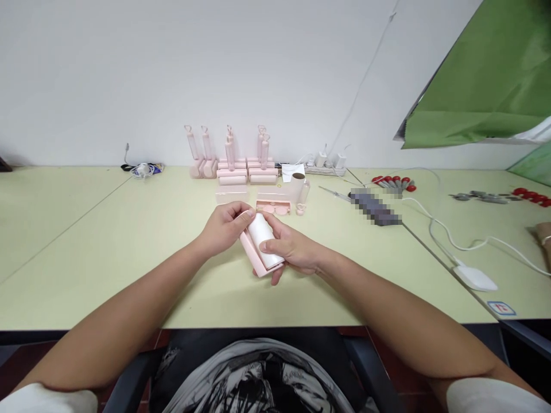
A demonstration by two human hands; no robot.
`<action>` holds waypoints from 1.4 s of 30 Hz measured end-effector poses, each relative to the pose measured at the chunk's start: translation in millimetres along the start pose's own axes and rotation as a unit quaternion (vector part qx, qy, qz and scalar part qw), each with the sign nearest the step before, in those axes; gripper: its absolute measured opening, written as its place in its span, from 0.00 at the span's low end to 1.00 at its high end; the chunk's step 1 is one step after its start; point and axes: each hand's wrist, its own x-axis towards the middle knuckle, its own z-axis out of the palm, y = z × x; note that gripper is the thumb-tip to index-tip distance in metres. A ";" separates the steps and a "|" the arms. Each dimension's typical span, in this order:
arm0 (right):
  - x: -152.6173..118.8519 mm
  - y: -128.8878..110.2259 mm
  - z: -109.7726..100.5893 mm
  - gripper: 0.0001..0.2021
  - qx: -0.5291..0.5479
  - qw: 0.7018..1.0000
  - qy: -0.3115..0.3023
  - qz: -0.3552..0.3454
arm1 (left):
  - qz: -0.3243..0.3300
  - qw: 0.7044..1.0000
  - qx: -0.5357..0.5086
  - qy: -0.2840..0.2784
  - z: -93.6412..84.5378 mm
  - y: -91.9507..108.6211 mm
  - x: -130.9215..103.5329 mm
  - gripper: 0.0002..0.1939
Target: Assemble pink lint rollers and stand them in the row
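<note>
Above the front part of the table I hold a pink lint roller head [253,253] with a white sticky-paper roll [266,238] lying in it, tilted. My left hand [229,226] pinches its upper end between thumb and fingers. Wrapped around the other side is my right hand [297,248], its thumb lying on the white roll and some fingers underneath. Just beyond my hands lies an open pink case [273,207]. Beside that stand a cardboard-cored roll [297,186] and a small pink handle piece [301,209].
Several pink lint rollers with upright handles [229,155] stand near the wall, clear covers [231,194] before them. To the right are a power strip [321,170], a pixelated dark object [373,207], red-and-grey tools [394,183], a white charger [474,277] and cables.
</note>
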 end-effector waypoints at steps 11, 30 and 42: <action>2.5 14.2 -0.2 0.44 -0.177 0.977 0.072 -0.098 | 0.037 0.996 -0.054 -0.066 -2.5 -12.0 -2.4 0.22; 0.4 15.2 -7.0 0.43 -0.348 0.919 0.066 -0.176 | 0.092 0.989 -0.041 -0.105 -5.8 -14.3 -5.3 0.24; 5.1 21.2 -7.8 0.43 -0.248 0.952 0.076 -0.162 | 0.057 0.990 -0.100 -0.086 -5.0 -18.9 -3.6 0.29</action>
